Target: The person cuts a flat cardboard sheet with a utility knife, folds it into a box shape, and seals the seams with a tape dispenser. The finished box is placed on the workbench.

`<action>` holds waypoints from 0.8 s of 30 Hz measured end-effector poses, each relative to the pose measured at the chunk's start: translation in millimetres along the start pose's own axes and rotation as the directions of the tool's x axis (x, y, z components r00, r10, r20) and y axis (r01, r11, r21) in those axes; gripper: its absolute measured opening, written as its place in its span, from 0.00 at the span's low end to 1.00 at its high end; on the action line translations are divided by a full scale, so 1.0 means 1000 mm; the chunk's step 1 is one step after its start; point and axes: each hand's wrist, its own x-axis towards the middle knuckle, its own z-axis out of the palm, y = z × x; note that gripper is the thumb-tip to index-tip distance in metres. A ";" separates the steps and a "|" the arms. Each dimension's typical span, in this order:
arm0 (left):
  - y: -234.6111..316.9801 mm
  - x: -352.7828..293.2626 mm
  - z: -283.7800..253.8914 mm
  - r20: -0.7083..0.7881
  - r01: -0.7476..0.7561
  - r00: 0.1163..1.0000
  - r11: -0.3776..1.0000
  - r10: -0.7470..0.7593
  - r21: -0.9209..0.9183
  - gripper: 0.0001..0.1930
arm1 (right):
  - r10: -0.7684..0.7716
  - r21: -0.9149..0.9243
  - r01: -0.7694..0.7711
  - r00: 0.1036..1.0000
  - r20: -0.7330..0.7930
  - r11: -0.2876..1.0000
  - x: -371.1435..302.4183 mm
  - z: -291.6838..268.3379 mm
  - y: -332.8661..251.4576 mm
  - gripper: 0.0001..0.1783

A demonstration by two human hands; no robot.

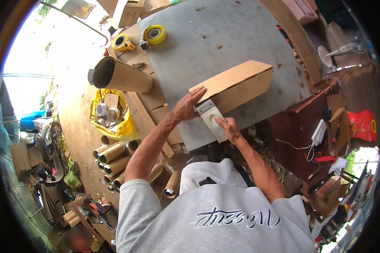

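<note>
A long brown cardboard box [236, 82] lies slantwise on the grey tabletop [177, 63], its near-left end toward me. My left hand [190, 104] rests on the upper edge of that end, fingers stretched along the cardboard. In my right hand [230, 130] is a cream-coloured hand tool with a metal head [211, 120]; its exact kind is hard to make out. The tool's head is up against the box's near end, just beside my left fingers. My right fingers are closed round its body, partly hidden.
Two yellow tape rolls [159, 39] sit at the table's far left, near a wide cardboard tube [128, 78]. A yellow bag [128, 126] holding tape rolls and several cardboard tubes [114, 154] stand left of the table. Cardboard scraps [218, 46] dot the tabletop.
</note>
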 end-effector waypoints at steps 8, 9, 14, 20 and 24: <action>0.007 0.003 0.000 0.074 0.079 0.994 0.997 -0.081 0.022 0.55 | -0.088 0.051 0.094 0.991 -0.100 0.994 -0.051 0.006 0.025 0.35; 0.008 0.003 -0.001 0.081 0.091 0.992 0.996 -0.092 0.020 0.56 | -0.118 0.015 0.121 0.985 -0.125 0.993 -0.058 0.004 0.031 0.35; 0.009 0.004 -0.001 0.092 0.133 0.987 0.991 -0.135 0.021 0.57 | -0.086 -0.030 0.083 0.986 -0.146 0.996 -0.081 -0.006 0.081 0.35; 0.024 0.011 -0.009 0.155 0.162 0.972 0.981 -0.177 0.106 0.55 | -0.057 0.011 0.061 0.976 -0.209 0.998 -0.089 -0.004 0.149 0.35; 0.022 0.022 -0.020 0.282 0.095 0.941 0.946 -0.188 0.311 0.55 | -0.078 0.035 0.087 0.976 -0.203 0.996 -0.096 -0.013 0.177 0.34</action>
